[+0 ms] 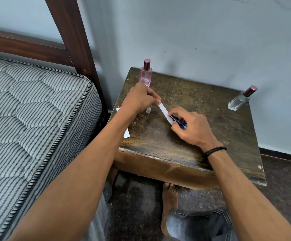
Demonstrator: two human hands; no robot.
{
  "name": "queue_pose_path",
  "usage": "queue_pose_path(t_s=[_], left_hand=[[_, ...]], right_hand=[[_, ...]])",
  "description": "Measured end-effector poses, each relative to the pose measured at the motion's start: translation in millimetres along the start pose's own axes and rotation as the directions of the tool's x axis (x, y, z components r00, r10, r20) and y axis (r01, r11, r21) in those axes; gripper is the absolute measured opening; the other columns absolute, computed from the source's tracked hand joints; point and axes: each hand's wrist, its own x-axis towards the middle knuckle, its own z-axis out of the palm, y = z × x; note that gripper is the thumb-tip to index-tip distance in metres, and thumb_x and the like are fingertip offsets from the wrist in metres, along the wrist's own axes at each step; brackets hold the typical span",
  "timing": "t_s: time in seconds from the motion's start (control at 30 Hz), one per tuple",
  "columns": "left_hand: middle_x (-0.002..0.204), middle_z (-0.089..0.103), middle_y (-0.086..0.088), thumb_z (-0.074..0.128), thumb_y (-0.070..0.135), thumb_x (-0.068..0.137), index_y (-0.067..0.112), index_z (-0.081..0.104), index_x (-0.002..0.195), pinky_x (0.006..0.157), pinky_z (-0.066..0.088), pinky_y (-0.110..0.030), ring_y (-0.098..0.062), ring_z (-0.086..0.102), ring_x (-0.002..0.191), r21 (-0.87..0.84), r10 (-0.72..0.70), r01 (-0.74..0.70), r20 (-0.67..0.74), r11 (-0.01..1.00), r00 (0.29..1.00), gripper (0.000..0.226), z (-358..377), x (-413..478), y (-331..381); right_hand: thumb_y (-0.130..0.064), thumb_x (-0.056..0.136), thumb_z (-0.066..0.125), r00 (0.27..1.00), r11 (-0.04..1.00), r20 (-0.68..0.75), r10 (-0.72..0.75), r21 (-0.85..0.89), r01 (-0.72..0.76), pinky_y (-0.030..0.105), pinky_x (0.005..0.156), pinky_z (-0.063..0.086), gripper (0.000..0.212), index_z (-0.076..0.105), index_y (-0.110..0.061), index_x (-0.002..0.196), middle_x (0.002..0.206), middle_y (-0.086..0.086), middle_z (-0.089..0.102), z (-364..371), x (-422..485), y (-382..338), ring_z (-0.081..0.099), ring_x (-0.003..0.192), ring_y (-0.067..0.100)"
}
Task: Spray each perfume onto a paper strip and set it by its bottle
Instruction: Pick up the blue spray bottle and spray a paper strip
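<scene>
My left hand (140, 100) pinches one end of a white paper strip (165, 112) above the dark wooden table (210, 136). My right hand (191, 129) grips a small dark blue perfume bottle (180, 122), its nozzle right at the strip's other end. A pink perfume bottle (145, 74) with a dark pink cap stands at the table's back left, just behind my left hand. A clear bottle (239, 100) with a similar cap stands at the back right. A small clear cap (148, 110) stands on the table under my left hand.
More white paper strips (126, 133) lie at the table's left edge, partly hidden by my left forearm. A striped mattress (28, 119) on a wooden bed frame (71, 32) is close on the left. The wall is right behind the table. My bare foot (169, 200) is under the front edge.
</scene>
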Motion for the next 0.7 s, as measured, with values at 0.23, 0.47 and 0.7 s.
queue_pose_path(t_s=[0.23,0.47,0.7], left_hand=[[0.083,0.078,0.005,0.082,0.011,0.079,0.017,0.082,0.084,0.098,0.055,-0.041,-0.011,0.072,0.087,-0.049,0.027,-0.026,0.017,0.998,0.999,0.008,-3.1,2.3,-3.0],[0.081,0.077,0.008,0.082,0.009,0.079,0.014,0.082,0.086,0.097,0.054,-0.034,-0.009,0.071,0.088,-0.072,0.037,-0.036,0.025,0.997,0.999,0.008,-1.2,1.0,-0.8],[0.079,0.076,0.010,0.081,0.005,0.080,0.010,0.081,0.088,0.080,0.050,-0.019,-0.002,0.069,0.080,-0.165,0.011,0.004,0.087,0.986,0.996,0.009,0.2,-1.2,1.9]], right_hand=[[-0.035,0.087,0.054,0.999,1.000,-0.031,-0.023,0.000,0.023,0.035,0.055,0.049,0.028,0.063,-0.027,0.112,0.068,-0.011,0.059,-1.1,-0.6,-1.4,0.055,0.056,0.018],[-0.032,0.088,0.054,0.996,0.998,-0.053,-0.066,-0.020,0.065,0.037,0.051,0.048,0.026,0.061,-0.025,0.111,0.067,-0.008,0.059,-0.6,-1.3,-1.4,0.052,0.054,0.018],[-0.031,0.090,0.054,0.993,0.996,-0.091,-0.081,-0.035,0.078,0.034,0.049,0.046,0.021,0.059,-0.026,0.110,0.067,-0.008,0.059,0.4,-1.5,-2.0,0.050,0.053,0.016]])
